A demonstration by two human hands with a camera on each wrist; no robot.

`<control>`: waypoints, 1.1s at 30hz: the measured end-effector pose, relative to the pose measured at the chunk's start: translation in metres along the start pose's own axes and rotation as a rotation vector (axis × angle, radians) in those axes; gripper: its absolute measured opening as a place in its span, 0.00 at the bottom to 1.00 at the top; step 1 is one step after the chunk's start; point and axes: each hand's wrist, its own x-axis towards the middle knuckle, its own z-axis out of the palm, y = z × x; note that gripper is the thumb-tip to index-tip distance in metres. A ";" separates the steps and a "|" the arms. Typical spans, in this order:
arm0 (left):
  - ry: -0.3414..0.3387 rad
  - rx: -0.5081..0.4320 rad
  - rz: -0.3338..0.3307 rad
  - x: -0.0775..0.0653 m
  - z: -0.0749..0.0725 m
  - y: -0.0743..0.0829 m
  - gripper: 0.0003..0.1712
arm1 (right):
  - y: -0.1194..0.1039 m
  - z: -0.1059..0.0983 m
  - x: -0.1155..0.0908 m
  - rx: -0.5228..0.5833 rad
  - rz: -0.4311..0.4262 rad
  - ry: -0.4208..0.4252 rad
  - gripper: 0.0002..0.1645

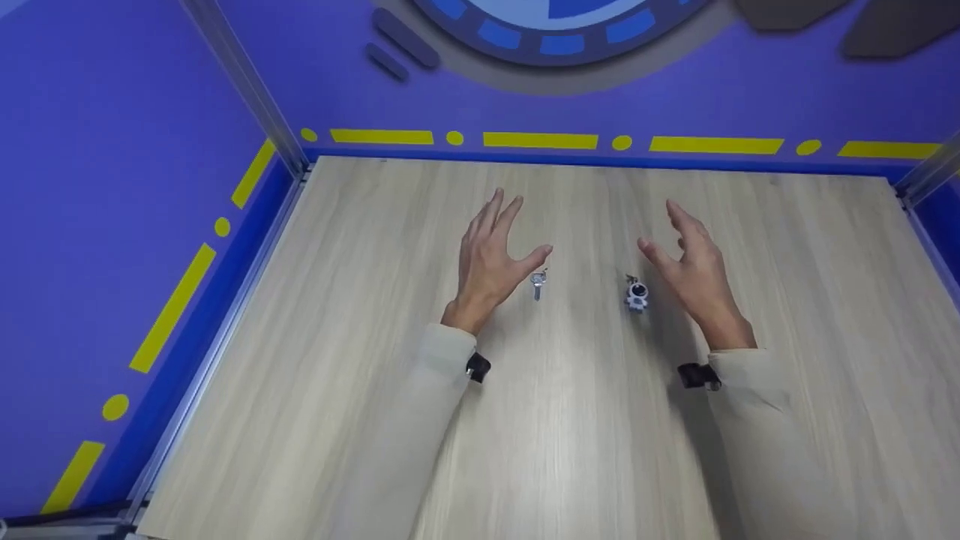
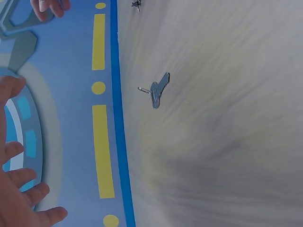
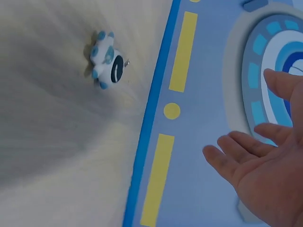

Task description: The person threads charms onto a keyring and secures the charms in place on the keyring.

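A silver key [image 1: 538, 285] with a small metal piece at its head lies on the wooden table, just right of my left hand [image 1: 487, 259]. That hand is held over the table with its fingers spread and nothing in it. In the left wrist view the key [image 2: 158, 91] shows its toothed blade. To its right lies a small white astronaut figure keychain [image 1: 637, 295] with a dark visor and a metal clasp. My right hand [image 1: 697, 270] hovers beside it, fingers extended and holding nothing. The right wrist view shows the astronaut's [image 3: 106, 59] blue-tipped limbs.
The wood-grain table [image 1: 360, 262] ends at a blue back wall [image 1: 360, 105] with yellow dashes and dots. Another blue wall [image 1: 112, 187] stands at the left, with metal frame posts [image 1: 247, 82] at the corner. A black wrist camera [image 1: 699, 376] sits at the right cuff.
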 end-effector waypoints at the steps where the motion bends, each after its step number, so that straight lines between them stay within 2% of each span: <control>1: 0.007 -0.015 -0.001 -0.001 0.001 0.000 0.48 | 0.002 0.000 -0.001 0.019 0.006 -0.004 0.44; 10: 0.034 -0.151 -0.084 -0.012 0.010 -0.001 0.45 | 0.016 0.001 -0.009 0.121 0.101 0.006 0.37; 19: 0.023 -0.223 -0.175 -0.022 0.026 -0.006 0.43 | 0.027 0.010 -0.016 0.152 0.174 0.025 0.29; 26: -0.014 -0.233 -0.211 -0.024 0.033 -0.009 0.41 | 0.030 0.016 -0.018 0.175 0.292 -0.006 0.29; 33: -0.067 -0.231 -0.235 -0.029 0.039 -0.010 0.40 | 0.033 0.019 -0.021 0.167 0.335 -0.037 0.30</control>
